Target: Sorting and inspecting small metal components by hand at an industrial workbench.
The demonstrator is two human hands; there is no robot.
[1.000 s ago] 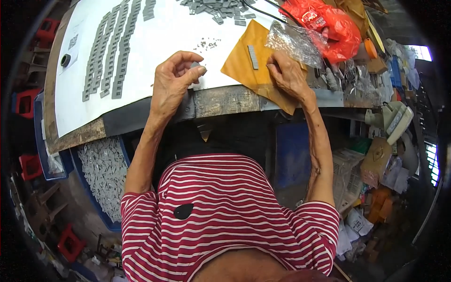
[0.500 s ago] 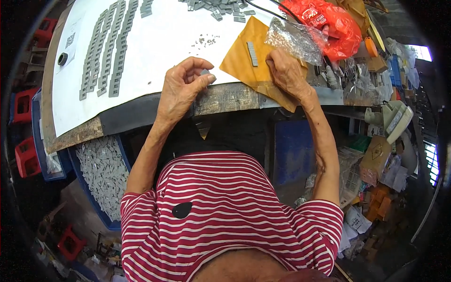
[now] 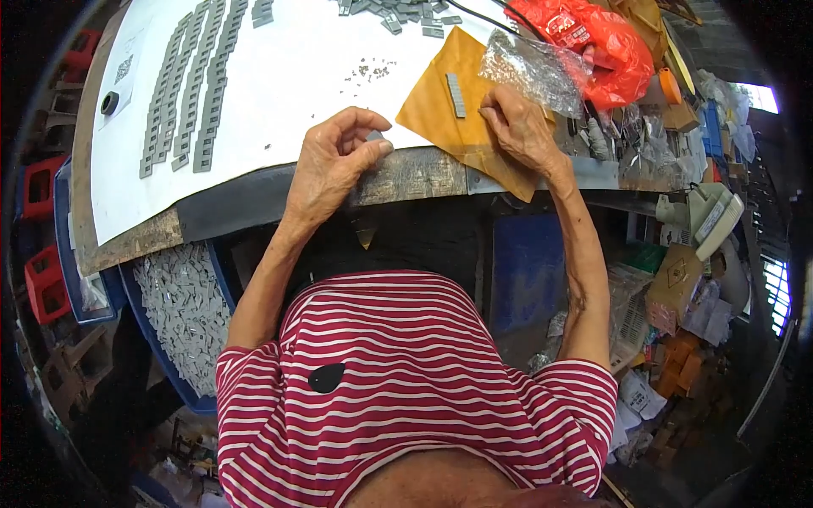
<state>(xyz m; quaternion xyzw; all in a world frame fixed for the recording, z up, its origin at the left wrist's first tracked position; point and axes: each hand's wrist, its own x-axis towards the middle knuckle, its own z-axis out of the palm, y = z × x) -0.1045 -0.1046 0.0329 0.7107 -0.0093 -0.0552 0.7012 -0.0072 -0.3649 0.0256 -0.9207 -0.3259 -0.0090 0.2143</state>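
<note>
My left hand (image 3: 334, 161) is at the table's near edge, thumb and fingers closed on a small grey plastic piece (image 3: 374, 135), most of it hidden by the fingers. To the right, my right hand (image 3: 521, 129) is over an orange-brown paper sheet (image 3: 434, 89). Its fingers are curled with the thumb close to the forefinger, and I cannot make out whether anything is between them. On the sheet, left of that hand, lies a short grey segmented strip (image 3: 456, 95).
Long rows of grey pieces (image 3: 212, 93) lie on the white sheet (image 3: 271, 102), with loose ones (image 3: 398, 13) heaped at the back. Tiny bits (image 3: 368, 72) are scattered mid-table. Clear plastic (image 3: 529, 68) and a red bag (image 3: 584, 46) lie at right. A blue bin (image 3: 182, 313) of small pieces stands below left.
My right hand has turned slightly and its fingers have shifted over the orange-brown sheet. My left hand has moved a little to the right, still holding the grey piece.
</note>
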